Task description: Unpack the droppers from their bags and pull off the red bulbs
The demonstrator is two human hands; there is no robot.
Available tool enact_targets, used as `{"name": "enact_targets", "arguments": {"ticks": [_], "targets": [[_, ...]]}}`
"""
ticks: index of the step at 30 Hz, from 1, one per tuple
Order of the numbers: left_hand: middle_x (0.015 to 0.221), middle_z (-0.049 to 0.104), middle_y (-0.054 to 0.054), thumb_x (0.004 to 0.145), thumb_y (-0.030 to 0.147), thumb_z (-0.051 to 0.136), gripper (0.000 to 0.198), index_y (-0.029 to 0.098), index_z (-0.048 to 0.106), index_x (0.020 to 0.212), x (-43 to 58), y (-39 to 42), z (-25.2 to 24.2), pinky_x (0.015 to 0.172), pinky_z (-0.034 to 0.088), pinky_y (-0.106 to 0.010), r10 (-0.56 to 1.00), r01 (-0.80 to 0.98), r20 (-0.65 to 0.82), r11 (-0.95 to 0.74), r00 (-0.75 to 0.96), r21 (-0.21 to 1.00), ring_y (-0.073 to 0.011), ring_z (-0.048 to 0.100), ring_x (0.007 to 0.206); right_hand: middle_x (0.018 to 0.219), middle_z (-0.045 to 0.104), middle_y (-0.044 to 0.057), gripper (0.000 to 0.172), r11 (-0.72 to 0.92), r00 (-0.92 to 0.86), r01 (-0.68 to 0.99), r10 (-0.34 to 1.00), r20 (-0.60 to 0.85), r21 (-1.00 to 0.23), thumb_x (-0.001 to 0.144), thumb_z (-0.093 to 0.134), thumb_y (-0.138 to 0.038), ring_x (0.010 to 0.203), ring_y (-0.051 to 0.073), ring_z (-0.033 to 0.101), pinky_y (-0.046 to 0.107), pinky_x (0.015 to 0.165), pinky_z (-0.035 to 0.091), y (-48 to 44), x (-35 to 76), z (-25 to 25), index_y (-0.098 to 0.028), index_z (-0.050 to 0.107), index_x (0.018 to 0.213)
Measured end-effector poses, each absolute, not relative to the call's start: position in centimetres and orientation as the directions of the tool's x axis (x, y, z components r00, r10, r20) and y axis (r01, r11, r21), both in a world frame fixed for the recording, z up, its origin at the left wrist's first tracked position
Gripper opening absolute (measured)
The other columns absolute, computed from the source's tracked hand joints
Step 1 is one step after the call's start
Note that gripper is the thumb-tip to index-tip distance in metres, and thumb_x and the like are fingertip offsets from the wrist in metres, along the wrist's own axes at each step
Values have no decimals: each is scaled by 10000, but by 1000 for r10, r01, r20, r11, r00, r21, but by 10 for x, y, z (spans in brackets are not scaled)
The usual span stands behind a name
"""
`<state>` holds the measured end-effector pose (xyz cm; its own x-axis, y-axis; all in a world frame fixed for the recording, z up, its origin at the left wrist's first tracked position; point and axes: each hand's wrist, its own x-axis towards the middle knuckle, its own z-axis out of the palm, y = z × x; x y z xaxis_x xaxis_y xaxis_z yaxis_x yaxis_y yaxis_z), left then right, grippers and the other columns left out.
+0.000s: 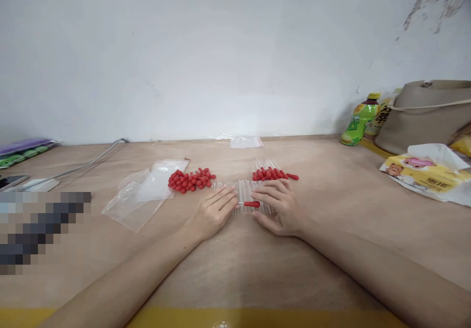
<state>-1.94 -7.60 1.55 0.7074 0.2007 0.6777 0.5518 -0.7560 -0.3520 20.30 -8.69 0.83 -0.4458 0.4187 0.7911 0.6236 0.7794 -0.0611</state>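
My left hand (218, 211) lies low over a row of clear thin tubes (243, 190), its fingers together. From its fingertips a dropper with a red rubber bulb (252, 204) points right, its tube hidden under the hand. My right hand (278, 207) rests over the row's right end, fingers and thumb apart on either side of the bulb's tip. Loose red bulbs (189, 179) lie heaped behind my left hand. Past my right hand, several droppers with red bulbs (270, 173) lie side by side, their clear tubes toward the wall.
Clear plastic bags (147, 190) lie left of the bulbs, another bag (245, 142) by the wall. At the right stand a green bottle (358, 122), a beige bag (430, 117) and a yellow tissue pack (427, 171). A grey cable (91, 161) crosses the left side.
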Motion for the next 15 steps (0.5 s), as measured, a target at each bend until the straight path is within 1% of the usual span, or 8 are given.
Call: {"name": "enact_targets", "arguments": {"ticks": [2,3,7,10,12,15], "targets": [[976,676,-76,846,155,500,153,126,604,955,-17,-78,16,910,489,-339,194,540,668,-761,719,-360,-187,607,987,971,666,39,362,775,-481,632,395,783,-3,747,594,-408,931,225,544,412,854,340,-88,199,10,-223,602,1057],[965,679,-76,846,160,501,150,124,605,948,-15,-80,17,903,494,-332,187,534,666,-763,722,-364,-184,613,974,965,668,37,355,774,-496,633,376,783,29,754,592,-401,931,222,545,411,862,337,-88,197,10,-222,597,1060],[929,685,-77,841,163,508,134,120,605,923,-11,-83,18,883,507,-324,165,517,667,-771,727,-372,-185,629,935,930,679,5,176,778,-543,618,313,779,119,796,582,-278,904,182,555,389,882,327,-86,192,7,-220,616,959],[894,687,-73,837,160,506,121,120,602,901,-9,-84,18,878,512,-314,177,504,663,-793,728,-342,-178,637,910,898,686,-4,98,785,-564,604,298,770,138,811,569,-226,867,161,560,358,824,339,-85,192,5,-208,619,894],[871,684,-69,839,155,494,117,122,598,881,-10,-84,17,881,511,-306,191,496,658,-809,728,-314,-171,637,902,867,691,-4,87,788,-567,598,285,773,148,815,567,-225,829,151,562,341,767,337,-85,192,3,-201,618,881],[846,677,-71,833,147,496,103,119,593,853,-11,-84,16,883,510,-307,200,485,664,-830,721,-276,-171,635,897,841,695,-11,91,780,-552,603,259,793,165,813,576,-236,801,143,562,340,726,313,-86,193,2,-199,615,886]]}}
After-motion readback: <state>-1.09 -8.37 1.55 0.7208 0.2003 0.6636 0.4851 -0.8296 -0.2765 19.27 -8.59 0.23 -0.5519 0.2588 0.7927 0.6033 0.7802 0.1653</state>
